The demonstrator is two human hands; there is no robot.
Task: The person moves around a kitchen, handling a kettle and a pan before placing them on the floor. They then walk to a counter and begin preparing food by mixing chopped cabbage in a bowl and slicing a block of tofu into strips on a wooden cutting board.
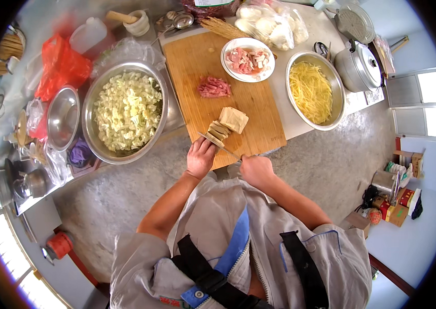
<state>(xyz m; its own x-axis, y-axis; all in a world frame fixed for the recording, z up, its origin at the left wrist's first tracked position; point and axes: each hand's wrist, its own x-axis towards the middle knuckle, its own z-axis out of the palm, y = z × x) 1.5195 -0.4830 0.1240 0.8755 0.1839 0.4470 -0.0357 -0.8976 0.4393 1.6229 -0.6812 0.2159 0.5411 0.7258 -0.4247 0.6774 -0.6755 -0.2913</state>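
My right hand is wrapped around the handle of a knife, whose blade slants up and left across the near part of a wooden cutting board. My left hand is close against the near side of the blade, fingers bent and together; whatever lies under them is hidden. Just beyond the blade are several pale tan slices of what looks like firm tofu. A larger tan block sits beside them. Farther up the board lies a small heap of pink meat strips.
A patterned plate of cut meat overlaps the board's far right. Left stands a big steel basin of cauliflower pieces; right, a steel bowl of yellow shreds. Beyond are a lidded pot, a bag of white round items and a mortar.
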